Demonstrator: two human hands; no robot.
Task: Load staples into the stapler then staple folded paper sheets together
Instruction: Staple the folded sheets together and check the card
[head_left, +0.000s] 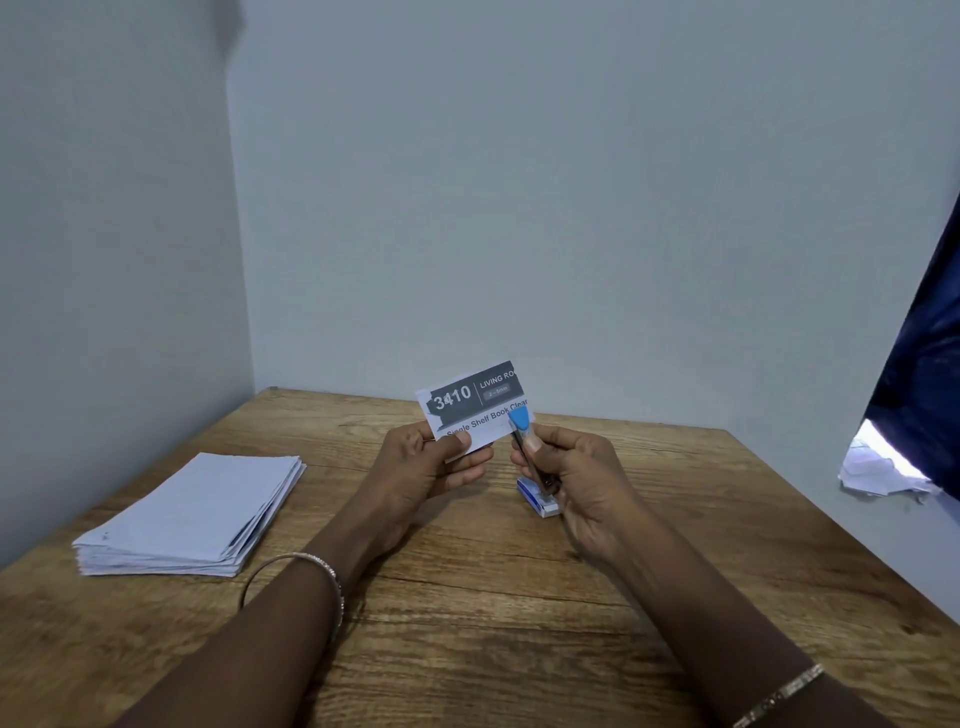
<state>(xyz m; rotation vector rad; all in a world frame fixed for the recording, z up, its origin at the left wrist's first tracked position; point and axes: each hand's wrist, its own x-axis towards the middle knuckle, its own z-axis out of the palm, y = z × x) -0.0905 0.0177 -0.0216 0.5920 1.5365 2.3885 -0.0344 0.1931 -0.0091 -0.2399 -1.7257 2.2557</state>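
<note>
My left hand (423, 462) holds a small folded paper (475, 402) upright above the table, printed with "3410" on a dark band. My right hand (576, 478) grips a small stapler (524, 436) with a blue tip and a metal body, its blue end touching the paper's lower right edge. Under my right hand a small blue and white staple box (540, 499) lies on the wooden table (467, 597). A stack of folded white paper sheets (192, 514) rests on the table's left side.
The table stands in a corner, with grey walls at the back and left. A dark blue curtain (924, 364) hangs at the right, with bright crumpled paper or cloth (878, 467) below it. A bangle sits on each wrist.
</note>
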